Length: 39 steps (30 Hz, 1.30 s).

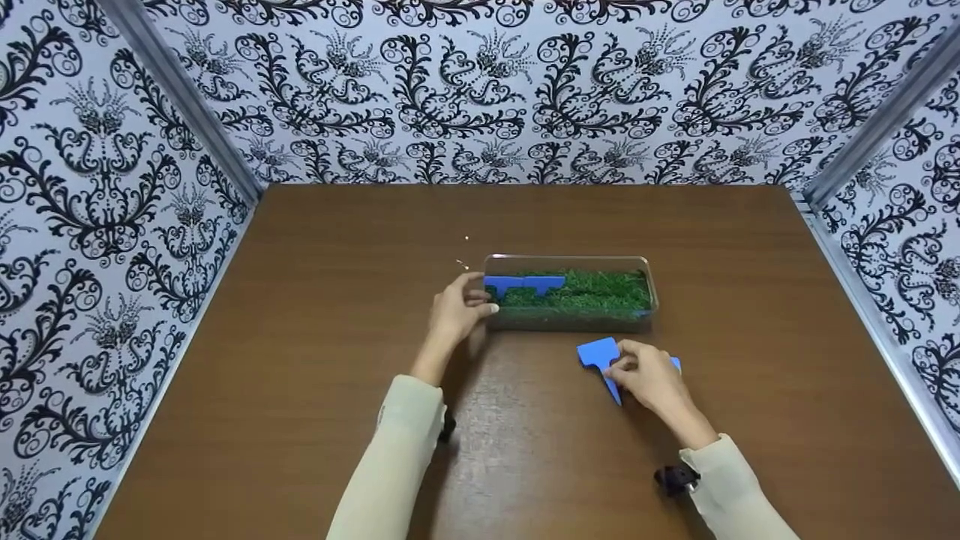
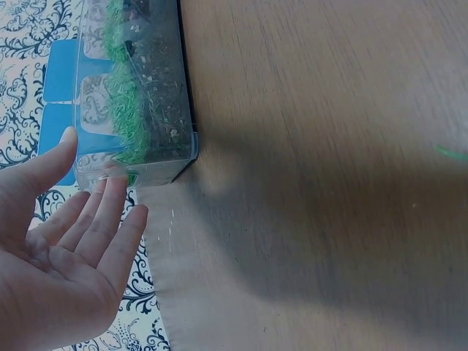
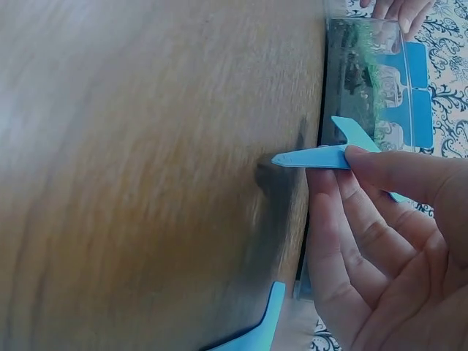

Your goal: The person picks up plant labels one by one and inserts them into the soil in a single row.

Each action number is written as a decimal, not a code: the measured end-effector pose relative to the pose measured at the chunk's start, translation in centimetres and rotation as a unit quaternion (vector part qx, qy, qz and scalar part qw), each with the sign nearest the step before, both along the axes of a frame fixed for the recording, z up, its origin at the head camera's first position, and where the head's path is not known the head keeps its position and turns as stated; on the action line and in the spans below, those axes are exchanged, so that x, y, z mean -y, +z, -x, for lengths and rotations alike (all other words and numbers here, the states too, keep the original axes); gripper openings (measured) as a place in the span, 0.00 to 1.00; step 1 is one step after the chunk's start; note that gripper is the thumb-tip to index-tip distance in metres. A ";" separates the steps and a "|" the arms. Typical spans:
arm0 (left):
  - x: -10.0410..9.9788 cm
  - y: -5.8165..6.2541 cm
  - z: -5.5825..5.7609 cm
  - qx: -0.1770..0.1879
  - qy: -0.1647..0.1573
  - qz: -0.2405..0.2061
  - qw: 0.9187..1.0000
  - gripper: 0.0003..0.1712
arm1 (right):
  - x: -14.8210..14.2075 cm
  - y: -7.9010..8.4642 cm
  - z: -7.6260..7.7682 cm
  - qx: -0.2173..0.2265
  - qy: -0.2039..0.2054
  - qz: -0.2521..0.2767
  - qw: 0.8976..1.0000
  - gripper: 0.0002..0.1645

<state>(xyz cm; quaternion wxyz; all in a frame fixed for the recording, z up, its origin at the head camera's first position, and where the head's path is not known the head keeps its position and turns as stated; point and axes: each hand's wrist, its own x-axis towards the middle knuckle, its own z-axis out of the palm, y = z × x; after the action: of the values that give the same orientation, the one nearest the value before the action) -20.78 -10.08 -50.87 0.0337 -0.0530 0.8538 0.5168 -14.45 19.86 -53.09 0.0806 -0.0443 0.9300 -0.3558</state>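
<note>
A clear rectangular container (image 1: 570,321) holds green grass (image 1: 600,291) over dark soil. Two blue T-shaped plant labels (image 1: 545,283) stand side by side in its left part. My left hand (image 1: 455,309) is at the container's left end, its thumb by the rim and its fingers (image 2: 110,219) loosely extended along the end wall. In front of the container, my right hand (image 1: 651,375) pinches another blue plant label (image 1: 598,351) between thumb and fingers, its pointed stem angled down toward me. A further blue label (image 3: 252,333) lies on the table, mostly hidden behind the right hand in the head view.
The brown wooden table (image 1: 337,300) is bounded by patterned walls (image 1: 480,90) at the back and both sides, with metal corner posts (image 1: 187,97). Small pale specks (image 1: 463,265) lie near the container's back left. A dark device (image 1: 675,478) is strapped at the right wrist.
</note>
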 end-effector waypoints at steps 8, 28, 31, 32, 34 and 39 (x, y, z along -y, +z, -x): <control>0.0 0.0 0.0 0.002 0.000 -0.005 1.000 0.33 | 0.0 0.3 0.1 -0.008 0.009 0.012 1.000 0.04; 0.0 0.0 0.0 0.020 0.004 0.002 1.000 0.34 | 0.1 0.5 0.3 -0.014 0.006 0.018 1.000 0.11; -0.1 0.1 -0.1 0.018 0.003 0.000 1.000 0.34 | 0.1 0.4 0.3 -0.015 0.005 0.016 1.000 0.09; -0.1 0.1 -0.1 0.017 0.002 0.000 1.000 0.34 | 0.1 0.4 0.3 -0.015 0.006 0.015 1.000 0.08; 0.0 0.1 -0.1 0.014 0.002 -0.002 1.000 0.33 | 0.1 0.4 0.3 -0.015 0.006 0.017 1.000 0.07; 0.0 0.0 0.0 0.012 0.001 -0.002 1.000 0.33 | 0.1 0.5 0.3 -0.015 0.005 0.020 1.000 0.09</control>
<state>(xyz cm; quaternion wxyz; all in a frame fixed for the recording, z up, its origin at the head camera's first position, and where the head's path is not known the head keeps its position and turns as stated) -20.73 -10.05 -50.90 0.0431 -0.0601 0.8523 0.5178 -14.78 19.77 -52.63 0.0678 -0.0561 0.9237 -0.3729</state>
